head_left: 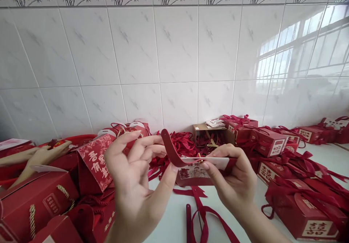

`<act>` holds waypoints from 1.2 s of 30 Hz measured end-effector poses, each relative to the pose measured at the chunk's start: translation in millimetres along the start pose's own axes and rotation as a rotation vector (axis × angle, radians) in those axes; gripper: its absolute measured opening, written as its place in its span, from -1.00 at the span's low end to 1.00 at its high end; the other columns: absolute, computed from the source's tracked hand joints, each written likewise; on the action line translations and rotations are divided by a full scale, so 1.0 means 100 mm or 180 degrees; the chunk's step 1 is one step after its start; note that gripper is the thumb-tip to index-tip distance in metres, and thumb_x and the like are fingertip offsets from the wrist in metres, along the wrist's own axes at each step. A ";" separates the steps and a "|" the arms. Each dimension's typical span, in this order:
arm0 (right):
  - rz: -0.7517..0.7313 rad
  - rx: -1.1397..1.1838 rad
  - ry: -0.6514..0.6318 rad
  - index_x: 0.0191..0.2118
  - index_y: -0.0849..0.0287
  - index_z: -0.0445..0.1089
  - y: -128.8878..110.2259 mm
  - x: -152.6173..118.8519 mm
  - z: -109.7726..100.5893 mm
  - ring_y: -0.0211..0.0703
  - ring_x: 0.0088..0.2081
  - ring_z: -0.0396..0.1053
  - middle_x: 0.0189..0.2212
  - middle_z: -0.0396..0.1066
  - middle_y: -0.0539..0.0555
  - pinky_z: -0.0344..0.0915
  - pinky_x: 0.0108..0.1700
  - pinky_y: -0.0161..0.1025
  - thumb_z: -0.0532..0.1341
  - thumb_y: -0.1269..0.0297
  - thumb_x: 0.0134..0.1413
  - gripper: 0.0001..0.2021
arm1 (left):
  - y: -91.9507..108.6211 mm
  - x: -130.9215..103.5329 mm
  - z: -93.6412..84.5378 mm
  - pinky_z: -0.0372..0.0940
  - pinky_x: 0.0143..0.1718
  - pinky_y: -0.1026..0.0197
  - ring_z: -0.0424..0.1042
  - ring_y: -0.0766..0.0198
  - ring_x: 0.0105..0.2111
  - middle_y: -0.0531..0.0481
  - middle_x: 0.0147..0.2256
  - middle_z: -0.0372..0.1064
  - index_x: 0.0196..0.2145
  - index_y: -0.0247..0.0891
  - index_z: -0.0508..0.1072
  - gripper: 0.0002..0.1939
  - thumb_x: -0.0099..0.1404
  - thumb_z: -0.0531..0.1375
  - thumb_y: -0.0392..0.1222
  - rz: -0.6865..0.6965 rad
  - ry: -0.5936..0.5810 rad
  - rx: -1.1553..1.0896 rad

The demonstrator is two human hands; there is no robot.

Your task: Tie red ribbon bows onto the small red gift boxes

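Note:
Held up in the middle of the head view is a small red box (195,179) with a white label panel seen nearly edge-on. A curved red strap (171,150) rises from its left side. My right hand (231,174) pinches the white panel between thumb and fingers, beside a small gold-coloured fastener (200,158). My left hand (143,170) has its fingers spread apart, with the thumb tip at the lower bend of the strap. Below, red ribbons (203,217) and another narrow red strap lie on the white table (170,225).
Red gift boxes (302,206) with ribbons line the right side. Larger red boxes (35,199) with gold cords crowd the left, where another person's hands (43,159) reach over a red basin. Behind are a ribbon pile (184,143) and an open cardboard box (198,136) against the tiled wall.

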State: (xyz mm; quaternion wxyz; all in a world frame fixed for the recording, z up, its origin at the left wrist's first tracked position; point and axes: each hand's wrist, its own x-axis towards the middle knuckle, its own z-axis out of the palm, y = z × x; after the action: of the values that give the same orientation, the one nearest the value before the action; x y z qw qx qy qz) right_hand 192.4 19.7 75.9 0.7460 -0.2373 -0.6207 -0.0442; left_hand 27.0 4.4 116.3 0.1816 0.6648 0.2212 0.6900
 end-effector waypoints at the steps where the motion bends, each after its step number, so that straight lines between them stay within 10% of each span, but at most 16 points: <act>1: -0.0008 -0.0023 -0.0040 -0.29 0.13 0.26 0.00 0.01 0.00 -0.24 -0.45 0.31 -0.48 0.32 -0.03 0.25 -0.48 -0.31 0.28 0.51 -0.01 -0.79 | -0.01 0.00 -0.02 0.41 -0.16 0.11 0.42 0.19 -0.16 -0.01 -0.13 0.31 0.06 0.02 0.14 -0.43 0.19 0.23 -0.38 0.0172 0.0013 0.0145; 5: -0.0248 -0.0043 -0.0305 -0.26 0.14 0.26 -0.02 0.01 -0.01 -0.22 -0.45 0.32 -0.47 0.32 0.00 0.28 -0.47 -0.28 0.27 0.50 0.00 -0.79 | -0.08 0.03 -0.08 0.37 -0.09 0.13 0.36 0.16 -0.07 -0.03 -0.12 0.31 -0.21 -0.06 0.49 -0.73 0.19 0.23 -0.41 0.0669 -0.0466 0.0790; 12: -0.0434 -0.0048 -0.0407 -0.21 0.13 0.26 -0.04 -0.01 -0.04 -0.17 -0.42 0.32 -0.46 0.30 0.03 0.31 -0.45 -0.23 0.27 0.51 -0.01 -0.74 | -0.08 0.01 -0.04 0.47 -0.24 0.26 0.52 0.23 -0.20 -0.02 -0.19 0.51 -0.21 -0.14 0.43 -0.83 0.29 0.15 -0.37 -0.0062 -0.1109 0.0287; 36: -0.0514 0.0066 -0.0439 -0.22 0.13 0.25 -0.08 0.02 -0.03 -0.19 -0.44 0.31 -0.46 0.32 0.03 0.31 -0.47 -0.23 0.25 0.49 0.02 -0.77 | -0.05 0.03 -0.02 0.44 -0.34 0.32 0.51 0.26 -0.31 -0.03 -0.31 0.49 -0.38 -0.21 0.46 -0.91 0.22 0.22 -0.38 -0.0301 -0.0960 -0.0386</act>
State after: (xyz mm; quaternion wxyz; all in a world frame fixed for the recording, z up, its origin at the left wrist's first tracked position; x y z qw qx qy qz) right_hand 192.7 11.7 80.0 0.6980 -0.1813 -0.6880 -0.0813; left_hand 24.5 10.0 116.2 0.2847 0.7375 0.1804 0.5852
